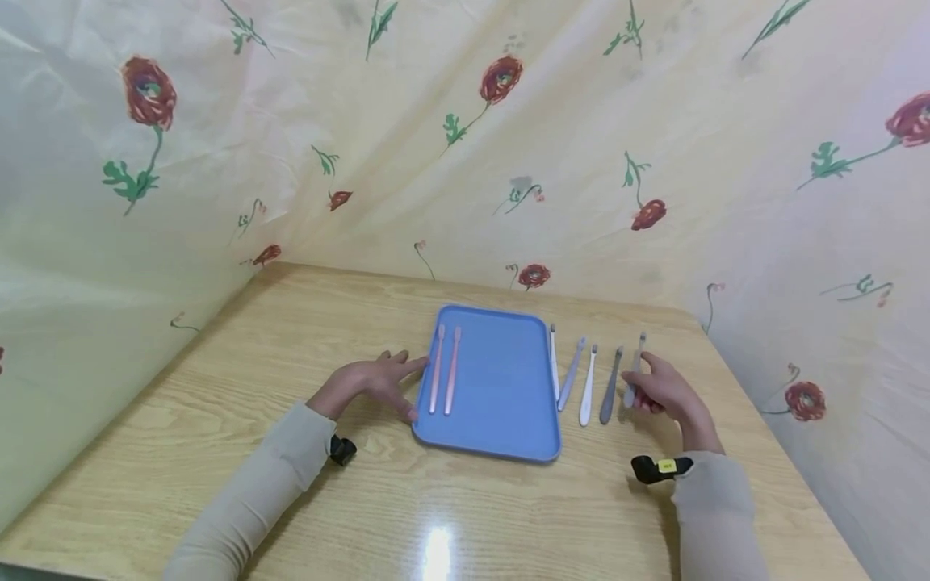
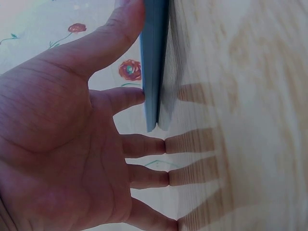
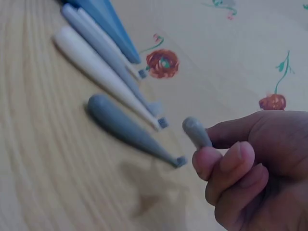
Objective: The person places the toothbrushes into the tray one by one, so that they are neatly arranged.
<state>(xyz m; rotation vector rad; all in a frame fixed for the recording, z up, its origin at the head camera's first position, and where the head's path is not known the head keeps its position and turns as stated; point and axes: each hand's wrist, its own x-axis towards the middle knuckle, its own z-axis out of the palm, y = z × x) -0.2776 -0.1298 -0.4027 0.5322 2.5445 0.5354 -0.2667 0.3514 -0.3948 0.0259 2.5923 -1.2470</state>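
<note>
My left hand (image 1: 372, 382) is at the left side of a blue tray (image 1: 501, 379). Its fingers are spread and straight, with thumb and index fingertip touching the tray's side in the left wrist view, the other fingertips down on the table. Two pink toothbrushes (image 1: 451, 373) lie side by side in the tray. At the right, my right hand (image 1: 668, 394) pinches a light grey toothbrush (image 3: 196, 131) between thumb and fingers, its handle end poking out toward the right wrist camera. Just left of it lies a dark grey toothbrush (image 3: 127, 130) on the table.
Between tray and dark grey toothbrush lie a white toothbrush (image 1: 587, 395), a bluish-grey toothbrush (image 1: 571, 376) and another white toothbrush (image 1: 555, 363) right along the tray's edge. A flowered cloth (image 1: 407, 161) hangs behind and beside the wooden table (image 1: 349, 508).
</note>
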